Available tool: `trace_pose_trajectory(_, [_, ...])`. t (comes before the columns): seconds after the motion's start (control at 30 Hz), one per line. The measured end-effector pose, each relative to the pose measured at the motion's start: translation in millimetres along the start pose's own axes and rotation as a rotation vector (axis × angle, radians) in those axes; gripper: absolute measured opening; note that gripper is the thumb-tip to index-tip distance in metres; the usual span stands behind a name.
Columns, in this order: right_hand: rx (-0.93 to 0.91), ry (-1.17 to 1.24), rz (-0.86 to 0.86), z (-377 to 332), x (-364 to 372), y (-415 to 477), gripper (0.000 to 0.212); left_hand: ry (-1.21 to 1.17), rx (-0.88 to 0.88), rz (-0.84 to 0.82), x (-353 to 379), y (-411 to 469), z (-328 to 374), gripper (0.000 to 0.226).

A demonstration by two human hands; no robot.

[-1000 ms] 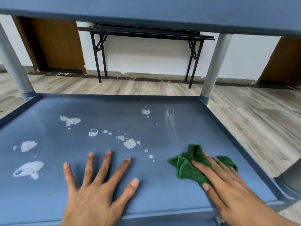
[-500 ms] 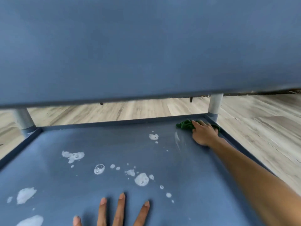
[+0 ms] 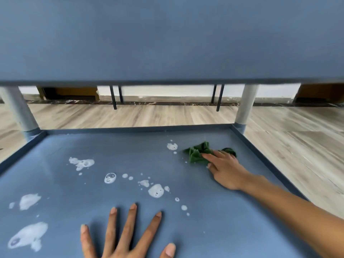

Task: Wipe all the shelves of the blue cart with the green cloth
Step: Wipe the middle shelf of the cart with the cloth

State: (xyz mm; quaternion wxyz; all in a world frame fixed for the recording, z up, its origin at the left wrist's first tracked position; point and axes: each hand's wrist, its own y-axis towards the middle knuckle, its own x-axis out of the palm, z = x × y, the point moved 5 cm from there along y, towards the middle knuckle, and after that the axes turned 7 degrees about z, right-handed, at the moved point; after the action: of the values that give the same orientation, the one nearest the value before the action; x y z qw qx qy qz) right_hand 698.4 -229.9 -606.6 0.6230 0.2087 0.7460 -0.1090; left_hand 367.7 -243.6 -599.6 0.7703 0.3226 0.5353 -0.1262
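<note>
I look at a lower shelf (image 3: 214, 229) of the blue cart, under the shelf above (image 3: 167, 38). A crumpled green cloth (image 3: 197, 152) lies on the shelf toward the far right corner, and my right hand (image 3: 226, 169) presses it down with flat fingers. My left hand (image 3: 126, 237) rests flat near the front edge, fingers spread, holding nothing. White foam patches (image 3: 156, 190) dot the shelf's middle and left side, one small patch (image 3: 172, 146) just left of the cloth.
Grey cart posts stand at the far left corner (image 3: 17, 110) and far right corner (image 3: 245, 105). A raised rim (image 3: 137, 129) runs round the shelf. Beyond are wood flooring (image 3: 297, 146), black table legs (image 3: 113, 97) and a white wall.
My right hand has pulled the cloth back from the far right corner, a little toward me and left. The view has dropped slightly, showing more of the room under the upper shelf.
</note>
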Motion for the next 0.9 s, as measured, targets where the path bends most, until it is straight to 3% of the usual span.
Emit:
trace_pose_trajectory(0.2, [-0.061,0.008,-0.047,-35.7,-9.1,-135.3,0.056,0.013,-0.021,-0.155,-13.0,-3.9,-8.4,0.071])
trace_pose_trajectory(0.4, [-0.064,-0.045,-0.066,-47.3,-4.1,-197.3,0.061,0.022,-0.026,-0.124,-19.6,-11.7,-9.5,0.067])
trace_pose_trajectory(0.6, [0.069,-0.034,0.043,-14.3,-6.2,-98.2,0.057,0.038,0.031,-0.027,-19.2,-12.1,-8.0,0.065])
trace_pose_trajectory(0.9, [0.28,-0.025,0.02,28.3,-5.0,96.7,0.057,0.082,0.081,0.097,-6.8,-9.3,-7.6,0.062])
